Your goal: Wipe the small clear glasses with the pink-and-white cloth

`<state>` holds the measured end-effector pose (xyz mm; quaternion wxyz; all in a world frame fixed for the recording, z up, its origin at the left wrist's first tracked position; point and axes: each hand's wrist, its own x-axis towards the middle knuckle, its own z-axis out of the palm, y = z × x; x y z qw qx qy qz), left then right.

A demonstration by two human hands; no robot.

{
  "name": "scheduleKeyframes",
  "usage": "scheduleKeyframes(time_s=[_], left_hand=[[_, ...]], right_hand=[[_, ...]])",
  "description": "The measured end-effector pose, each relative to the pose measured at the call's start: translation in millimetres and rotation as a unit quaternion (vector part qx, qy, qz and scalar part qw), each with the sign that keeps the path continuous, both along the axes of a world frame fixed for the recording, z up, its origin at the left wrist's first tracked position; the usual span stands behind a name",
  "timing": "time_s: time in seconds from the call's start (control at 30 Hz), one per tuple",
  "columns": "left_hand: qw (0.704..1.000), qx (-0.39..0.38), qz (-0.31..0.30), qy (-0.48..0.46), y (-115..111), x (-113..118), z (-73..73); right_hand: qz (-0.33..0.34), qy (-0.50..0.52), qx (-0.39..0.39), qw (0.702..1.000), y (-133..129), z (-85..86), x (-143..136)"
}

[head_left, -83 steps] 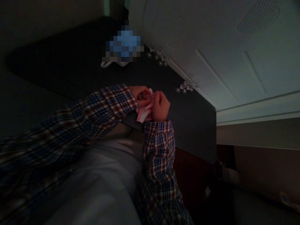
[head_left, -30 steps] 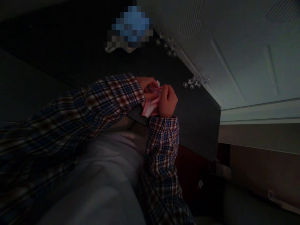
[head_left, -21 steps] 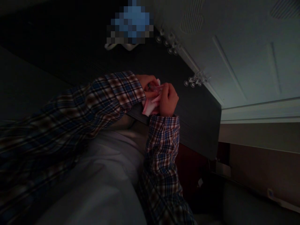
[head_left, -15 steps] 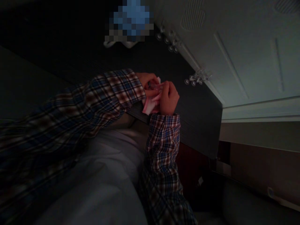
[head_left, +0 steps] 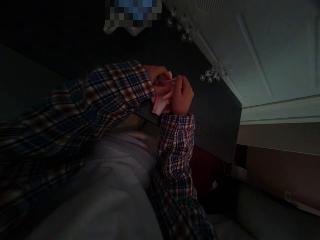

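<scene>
In the dim light my left hand [head_left: 157, 75] curls around a small clear, shiny thing [head_left: 165, 82] that looks like glass; its shape is mostly hidden by fingers. A pink-and-white cloth [head_left: 160, 104] is bunched about it, and one corner hangs below. My right hand [head_left: 183, 96] is closed on the cloth's right side, thumb and fingers pressed together. Both hands are close together above the dark table [head_left: 212, 123]. Several small clear glass pieces [head_left: 216, 72] stand in a cluster to the right.
A second cluster of clear glass pieces [head_left: 183, 26] sits at the table's far edge, by a pale panelled surface [head_left: 275, 60]. At the top, a blurred-out blue patch [head_left: 136, 8] covers something with a white lower edge [head_left: 135, 30]. The table's corner lies to the right.
The hands, cloth and table appear slightly higher in view, seemingly from a head movement. Both hands keep nearly the same hold on the cloth and the clear thing.
</scene>
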<state>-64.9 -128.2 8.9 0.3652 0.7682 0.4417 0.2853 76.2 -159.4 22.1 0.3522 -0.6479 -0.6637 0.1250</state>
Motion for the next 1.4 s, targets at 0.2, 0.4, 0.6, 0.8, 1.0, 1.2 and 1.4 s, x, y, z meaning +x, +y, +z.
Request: scheduleKeyframes(time_s=[0.2, 0.4, 0.6, 0.8, 1.0, 1.2, 1.4], left_hand=[[1.0, -0.012, 0.011, -0.016, -1.4, 1.4, -0.2], [1.0, 0.005, -0.002, -0.009, 2.9, -0.5, -5.4], [0.999, -0.044, 0.006, -0.008, 0.3, 0.0, -3.2], [0.999, -0.04, 0.005, -0.005, 1.1, 0.2, -7.3], [0.999, -0.029, 0.022, -0.019, 2.7, -0.2, -10.3], [1.0, -0.017, 0.0, -0.004, 3.0, -1.9, -7.7], [1.0, 0.0, 0.015, -0.01, 0.1, 0.0, -5.0]], right_hand=[[0.014, 0.006, -0.013, 1.0, 1.3, -2.4, 2.2], [0.007, 0.007, -0.019, 1.0, 1.2, -0.9, 1.8], [0.003, 0.006, -0.04, 0.999, 0.5, 0.9, 0.7], [-0.012, -0.015, -0.024, 1.0, -0.2, 1.5, -0.6], [0.009, -0.003, -0.026, 1.0, 0.0, 0.4, 0.7], [0.009, 0.01, -0.047, 0.999, 1.0, -1.0, 1.5], [0.003, -0.007, -0.037, 0.999, 0.2, 0.6, 0.3]])
